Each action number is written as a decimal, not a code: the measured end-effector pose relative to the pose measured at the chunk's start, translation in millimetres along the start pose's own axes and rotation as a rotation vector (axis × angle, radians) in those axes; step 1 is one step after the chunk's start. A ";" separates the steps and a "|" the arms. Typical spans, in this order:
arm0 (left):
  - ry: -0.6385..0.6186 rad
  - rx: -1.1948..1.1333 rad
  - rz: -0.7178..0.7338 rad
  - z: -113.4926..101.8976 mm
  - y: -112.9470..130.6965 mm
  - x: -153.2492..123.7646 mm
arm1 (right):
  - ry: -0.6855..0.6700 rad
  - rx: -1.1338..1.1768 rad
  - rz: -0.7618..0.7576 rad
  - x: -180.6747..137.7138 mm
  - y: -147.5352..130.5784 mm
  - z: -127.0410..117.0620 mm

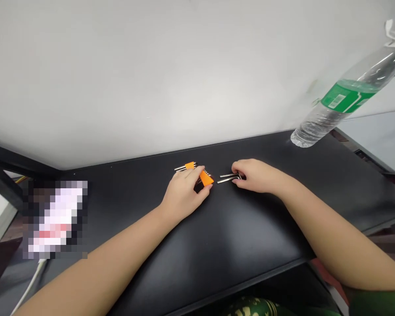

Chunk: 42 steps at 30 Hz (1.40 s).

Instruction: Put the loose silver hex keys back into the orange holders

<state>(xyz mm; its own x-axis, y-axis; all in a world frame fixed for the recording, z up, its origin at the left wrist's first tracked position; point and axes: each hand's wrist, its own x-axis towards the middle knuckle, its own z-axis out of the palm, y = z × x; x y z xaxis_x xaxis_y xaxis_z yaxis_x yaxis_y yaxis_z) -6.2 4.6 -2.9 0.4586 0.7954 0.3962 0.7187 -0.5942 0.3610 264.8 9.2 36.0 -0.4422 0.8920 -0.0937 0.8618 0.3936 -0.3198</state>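
An orange plastic hex key holder (205,177) lies on the black table (237,237) near the wall, with metal hex keys (184,167) sticking out of it to the left. My left hand (184,193) rests on the holder, fingers curled over it. Just to the right, my right hand (255,175) pinches the bent ends of two or three loose hex keys (226,177) that lie flat on the table, their long ends pointing left toward the holder.
A clear plastic water bottle (344,98) with a green label stands at the far right of the table. A blurred-out object (54,219) sits at the left. A white wall rises behind the table. A white cable (29,285) runs at the lower left.
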 end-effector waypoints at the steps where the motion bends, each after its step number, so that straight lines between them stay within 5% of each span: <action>1: 0.000 -0.003 0.006 -0.3 0.4 0.2 | -0.017 -0.010 -0.015 -0.9 -3.1 1.2; 7: 0.016 -0.007 0.027 -1.6 1.6 0.3 | -0.052 -0.018 -0.097 -5.7 -7.9 3.9; 13: 0.011 -0.024 0.047 -0.5 4.3 -0.6 | 0.274 0.222 -0.114 -3.1 -24.7 9.4; 17: 0.007 -0.027 0.080 0.0 5.6 -1.4 | 0.268 0.335 -0.245 2.8 -40.6 20.1; 25: 0.000 0.032 0.080 -0.5 1.3 0.4 | 0.340 0.298 -0.132 0.4 -35.8 13.8; 32: -0.038 0.051 0.044 1.0 -1.5 1.5 | 0.051 0.137 0.213 -2.1 1.2 -7.4; 35: -0.036 0.050 0.044 1.4 -2.2 1.4 | -0.059 0.082 0.202 -1.9 0.4 -8.1; 42: -0.021 0.042 0.063 1.7 -2.9 1.1 | -0.067 -0.026 0.056 -5.1 -19.7 -0.5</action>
<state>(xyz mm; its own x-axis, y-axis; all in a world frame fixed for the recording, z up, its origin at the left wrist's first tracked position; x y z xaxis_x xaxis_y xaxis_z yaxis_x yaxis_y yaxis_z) -6.9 7.3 -5.0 0.5137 0.7593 0.3995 0.7091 -0.6379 0.3005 250.2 -3.0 43.2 -0.4077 0.8963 -0.1745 0.8916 0.3495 -0.2880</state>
